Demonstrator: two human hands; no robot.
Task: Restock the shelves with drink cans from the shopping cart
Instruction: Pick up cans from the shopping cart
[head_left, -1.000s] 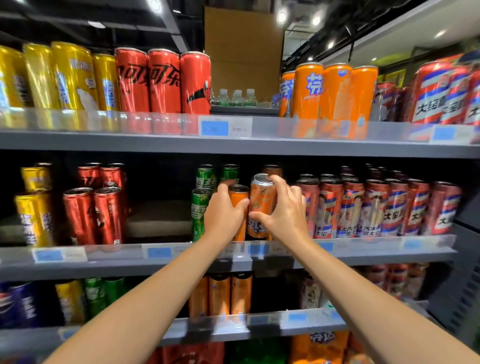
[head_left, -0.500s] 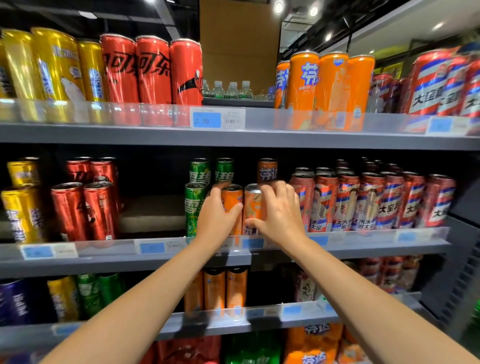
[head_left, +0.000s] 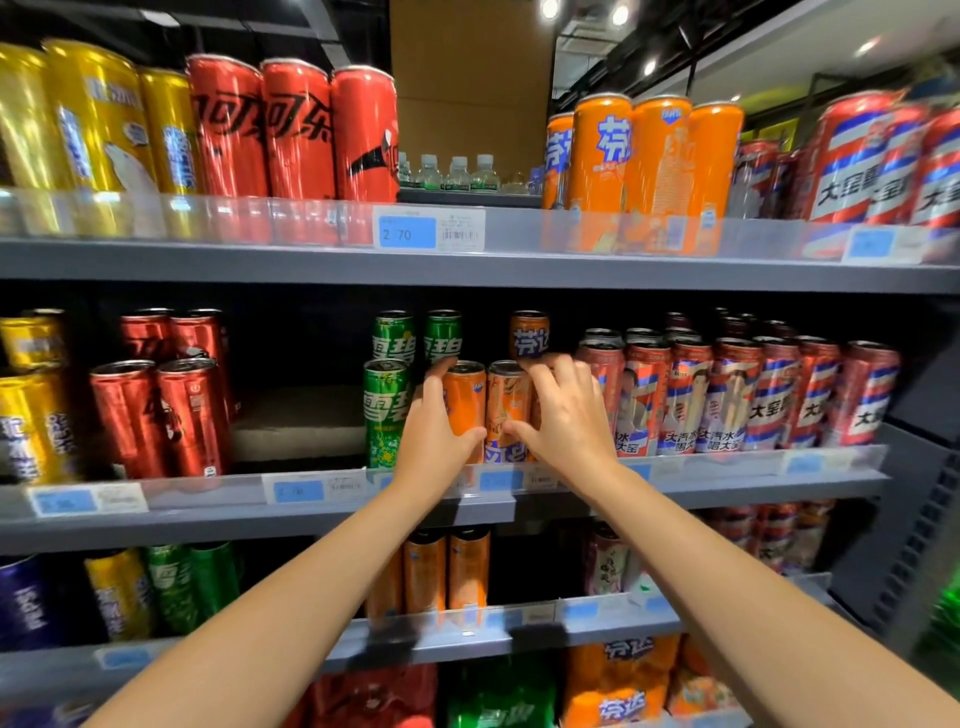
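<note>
Two orange drink cans stand side by side at the front of the middle shelf (head_left: 727, 470). My left hand (head_left: 434, 434) grips the left orange can (head_left: 466, 402), thumb low on its front and a finger near its rim. My right hand (head_left: 569, 423) grips the right orange can (head_left: 505, 402), thumb on its lower front and fingers curled over its top right side. A third orange can (head_left: 529, 335) stands behind them. The shopping cart is out of view.
Green cans (head_left: 384, 410) stand just left of my left hand, and red, white and blue cans (head_left: 727, 395) just right of my right hand. Red cola cans (head_left: 161, 415) and yellow cans (head_left: 31, 421) fill the left. A gap (head_left: 296, 415) lies between the red and green cans.
My right hand has lowered its orange can from a raised, tilted hold down onto the shelf beside the other orange can. My left hand stays on the left can.
</note>
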